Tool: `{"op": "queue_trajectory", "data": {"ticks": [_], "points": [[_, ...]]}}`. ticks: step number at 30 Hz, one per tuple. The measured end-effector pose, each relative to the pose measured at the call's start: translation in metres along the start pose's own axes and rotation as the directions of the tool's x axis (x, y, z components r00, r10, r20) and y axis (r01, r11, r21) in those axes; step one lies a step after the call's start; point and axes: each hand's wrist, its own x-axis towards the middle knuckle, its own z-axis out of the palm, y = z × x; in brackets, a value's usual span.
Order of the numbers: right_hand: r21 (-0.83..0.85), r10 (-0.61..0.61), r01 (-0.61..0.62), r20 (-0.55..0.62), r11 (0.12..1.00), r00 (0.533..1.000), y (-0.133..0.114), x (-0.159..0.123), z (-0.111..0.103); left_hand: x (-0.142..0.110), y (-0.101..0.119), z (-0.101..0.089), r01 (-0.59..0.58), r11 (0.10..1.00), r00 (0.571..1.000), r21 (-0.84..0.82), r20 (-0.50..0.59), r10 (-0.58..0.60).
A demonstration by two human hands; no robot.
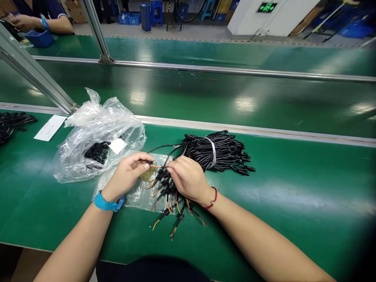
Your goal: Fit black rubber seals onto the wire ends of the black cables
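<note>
"Holding what was the left hand (129,171) seen?"

"A small black part (149,162) was pinched between thumb and fingers, the hand partly open."

"And the right hand (189,178)?"

"It was curled nearly shut, a thin cable (165,167) being gripped at the fingertips. Coloured wires (156,166) were stretched between the hands."

"The forearms?"

"They were angled inward over the green table (293,188), where a tied cable bundle (229,152) was laid just beyond the right hand."

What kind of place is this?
Probably a factory assembly line: a long green workbench, a tied bundle of black cables with bare colored wire ends, and a co-worker seemingly at work across the way.
</note>
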Motion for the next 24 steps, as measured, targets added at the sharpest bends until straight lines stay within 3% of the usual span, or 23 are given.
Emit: {"op": "queue_trajectory", "data": {"ticks": [14,24], "points": [[-0.027,0.025,-0.024,0.05,0.999,0.998,-0.0001,-0.0006,0.0011,-0.0034,0.0078,-0.0006,0.01,0.997,0.999,-0.074,0.031,-0.008],[-0.068,-0.064,0.073,0.136,0.995,0.989,0.0035,-0.0006,-0.0005,-0.0025,0.0072,-0.0001,-0.075,0.994,0.997,0.084,0.039,0.072]]}}
